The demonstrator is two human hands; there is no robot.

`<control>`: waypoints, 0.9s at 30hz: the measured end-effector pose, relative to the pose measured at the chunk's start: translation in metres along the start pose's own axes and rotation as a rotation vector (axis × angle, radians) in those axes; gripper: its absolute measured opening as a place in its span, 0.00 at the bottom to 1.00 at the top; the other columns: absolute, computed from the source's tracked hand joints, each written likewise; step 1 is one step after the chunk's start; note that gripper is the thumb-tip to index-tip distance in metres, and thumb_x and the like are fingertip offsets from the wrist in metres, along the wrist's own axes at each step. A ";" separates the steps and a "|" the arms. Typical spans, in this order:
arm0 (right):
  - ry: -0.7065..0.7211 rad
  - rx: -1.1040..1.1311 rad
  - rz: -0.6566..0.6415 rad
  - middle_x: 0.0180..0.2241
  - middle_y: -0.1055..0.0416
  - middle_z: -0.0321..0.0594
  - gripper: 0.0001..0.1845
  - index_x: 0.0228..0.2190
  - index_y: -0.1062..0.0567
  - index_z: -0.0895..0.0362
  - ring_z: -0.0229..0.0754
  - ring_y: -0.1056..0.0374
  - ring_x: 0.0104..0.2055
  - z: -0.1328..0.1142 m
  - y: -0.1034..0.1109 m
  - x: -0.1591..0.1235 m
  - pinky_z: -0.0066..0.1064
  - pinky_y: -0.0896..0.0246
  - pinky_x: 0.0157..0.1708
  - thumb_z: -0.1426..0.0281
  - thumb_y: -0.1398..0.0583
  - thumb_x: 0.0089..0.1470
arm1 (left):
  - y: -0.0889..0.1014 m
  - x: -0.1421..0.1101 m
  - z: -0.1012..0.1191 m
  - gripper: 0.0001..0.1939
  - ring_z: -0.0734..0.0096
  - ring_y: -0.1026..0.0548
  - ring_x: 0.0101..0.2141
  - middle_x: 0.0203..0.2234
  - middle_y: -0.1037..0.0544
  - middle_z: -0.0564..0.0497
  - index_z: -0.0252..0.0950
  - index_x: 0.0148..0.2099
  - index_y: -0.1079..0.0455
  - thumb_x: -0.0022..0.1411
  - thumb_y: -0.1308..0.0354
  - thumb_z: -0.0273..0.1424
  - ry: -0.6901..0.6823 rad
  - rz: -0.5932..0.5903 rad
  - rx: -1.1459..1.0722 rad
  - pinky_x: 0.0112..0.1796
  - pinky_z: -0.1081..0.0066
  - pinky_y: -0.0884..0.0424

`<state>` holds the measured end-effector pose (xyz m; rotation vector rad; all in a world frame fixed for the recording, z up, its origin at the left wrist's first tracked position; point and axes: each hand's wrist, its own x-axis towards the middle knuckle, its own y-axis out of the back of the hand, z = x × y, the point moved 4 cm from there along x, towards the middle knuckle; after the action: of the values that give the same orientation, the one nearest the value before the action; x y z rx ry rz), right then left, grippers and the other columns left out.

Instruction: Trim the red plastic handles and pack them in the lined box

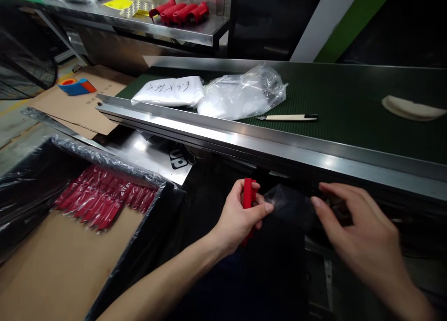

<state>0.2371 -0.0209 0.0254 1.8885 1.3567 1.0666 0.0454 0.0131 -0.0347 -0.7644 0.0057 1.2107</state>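
My left hand (232,221) is closed around a red plastic part (247,193), which stands upright between the fingers. Its thumb and fingertip also pinch the left edge of a clear plastic bag (291,203). The bag is thin and hard to make out against the dark background. At the bag's right side is my right hand (366,232), its thumb and forefinger apart. Whether that thumb touches the bag's edge I cannot tell. Part of the red piece is hidden behind the left hand.
A box lined with black plastic (139,237) holds several bagged red parts (101,195). Across the green conveyor belt (349,107) lie white bag packs (171,90), a pale-handled knife (289,117) and a curved pale piece (414,108). Red parts (179,13) sit on a metal bench behind.
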 end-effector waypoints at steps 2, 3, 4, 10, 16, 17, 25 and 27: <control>0.058 0.054 -0.004 0.41 0.27 0.39 0.11 0.40 0.25 0.52 0.41 0.30 0.44 -0.012 -0.005 -0.014 0.34 0.37 0.49 0.60 0.42 0.60 | -0.001 -0.002 0.000 0.23 0.81 0.34 0.22 0.28 0.31 0.58 0.39 0.45 0.40 0.53 0.31 0.31 -0.059 0.013 0.078 0.22 0.79 0.39; 0.020 0.127 -0.058 0.40 0.26 0.37 0.10 0.38 0.24 0.51 0.38 0.29 0.41 -0.016 -0.010 -0.019 0.30 0.35 0.45 0.60 0.42 0.60 | -0.001 -0.004 0.000 0.22 0.80 0.33 0.24 0.28 0.31 0.57 0.39 0.45 0.40 0.53 0.31 0.30 -0.097 0.017 0.117 0.24 0.78 0.37; -0.049 0.210 -0.125 0.38 0.25 0.35 0.10 0.37 0.24 0.50 0.36 0.28 0.39 -0.019 -0.017 -0.025 0.26 0.34 0.41 0.59 0.41 0.59 | -0.002 -0.006 -0.001 0.22 0.79 0.32 0.26 0.29 0.30 0.57 0.38 0.45 0.39 0.54 0.32 0.29 -0.132 0.018 0.149 0.27 0.78 0.36; -0.285 0.449 -0.262 0.30 0.24 0.35 0.15 0.34 0.25 0.53 0.36 0.27 0.30 -0.022 -0.047 -0.031 0.23 0.31 0.30 0.55 0.44 0.60 | -0.006 -0.021 -0.014 0.20 0.76 0.32 0.32 0.32 0.30 0.56 0.42 0.51 0.40 0.60 0.36 0.30 -0.128 -0.072 0.336 0.37 0.73 0.33; -0.209 0.388 -0.328 0.33 0.25 0.34 0.08 0.34 0.25 0.52 0.36 0.28 0.33 -0.017 -0.046 -0.031 0.24 0.34 0.32 0.61 0.40 0.57 | -0.002 -0.029 -0.021 0.27 0.74 0.32 0.36 0.39 0.31 0.52 0.42 0.54 0.41 0.57 0.32 0.36 -0.066 -0.033 0.281 0.39 0.72 0.32; -0.186 0.380 -0.351 0.34 0.25 0.34 0.07 0.35 0.24 0.51 0.37 0.28 0.35 -0.018 -0.046 -0.032 0.25 0.34 0.33 0.62 0.40 0.57 | -0.003 -0.028 -0.020 0.27 0.75 0.32 0.36 0.39 0.31 0.52 0.42 0.54 0.42 0.58 0.33 0.35 -0.072 -0.035 0.267 0.39 0.72 0.32; -0.019 0.250 -0.175 0.33 0.29 0.34 0.05 0.37 0.28 0.51 0.36 0.33 0.30 -0.022 -0.038 -0.041 0.26 0.36 0.30 0.69 0.42 0.56 | 0.005 -0.015 -0.015 0.21 0.71 0.29 0.33 0.34 0.27 0.54 0.44 0.54 0.40 0.61 0.41 0.31 -0.103 0.083 0.650 0.35 0.71 0.33; 0.060 0.224 -0.112 0.38 0.30 0.38 0.09 0.41 0.29 0.53 0.37 0.32 0.37 -0.027 -0.032 -0.040 0.28 0.35 0.37 0.68 0.41 0.56 | 0.006 -0.013 -0.012 0.24 0.68 0.27 0.35 0.36 0.26 0.52 0.44 0.58 0.42 0.61 0.42 0.32 -0.155 0.084 0.793 0.37 0.69 0.31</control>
<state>0.1918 -0.0485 0.0021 1.9232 1.6563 0.9559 0.0401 -0.0029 -0.0413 0.0235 0.3716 1.2115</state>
